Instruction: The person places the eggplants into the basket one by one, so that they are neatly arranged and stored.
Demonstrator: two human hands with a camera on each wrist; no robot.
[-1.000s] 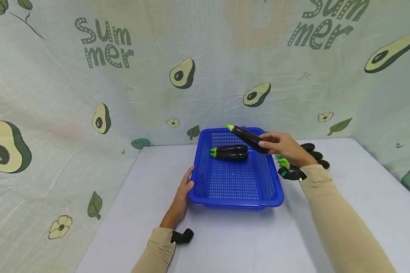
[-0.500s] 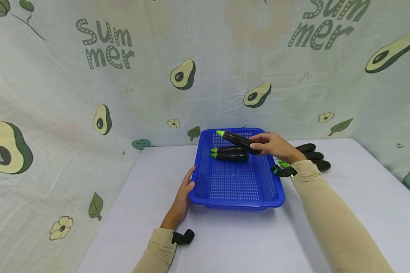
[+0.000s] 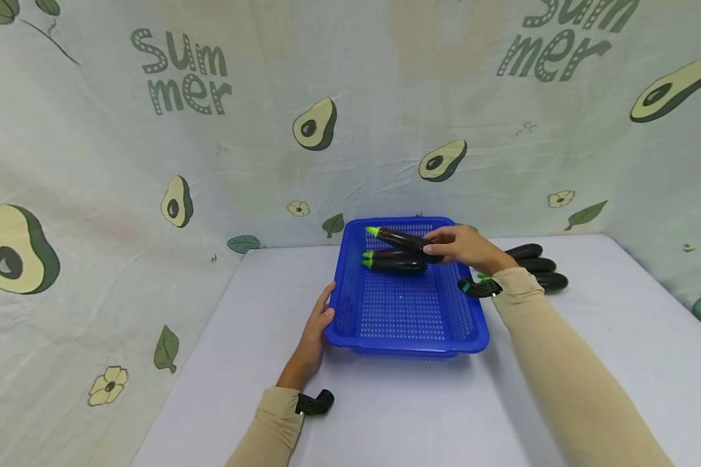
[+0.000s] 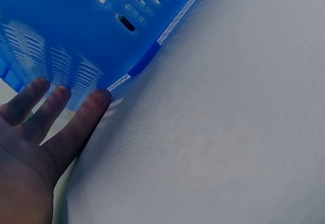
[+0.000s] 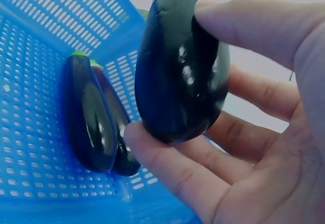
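Note:
My right hand (image 3: 470,248) pinches an eggplant (image 3: 400,240) by its dark rounded end, thumb on one side and fingers on the other. Its green stem end points left, over the far part of a blue plastic basket (image 3: 405,345). Below it, two more eggplants (image 5: 91,117) lie side by side on the basket floor, stems toward the left in the head view. My left hand (image 3: 312,334) rests against the basket's left side. In the left wrist view, its fairly straight fingers (image 4: 76,127) touch the perforated wall.
Several eggplants (image 3: 552,281) lie on the white table (image 3: 397,415) right of the basket, partly hidden behind my right wrist. A printed cloth (image 3: 374,130) hangs behind the table.
My right hand has moved left and slightly lower with the eggplant, bringing it from above the basket's right side to beside the other two. The left hand keeps its place.

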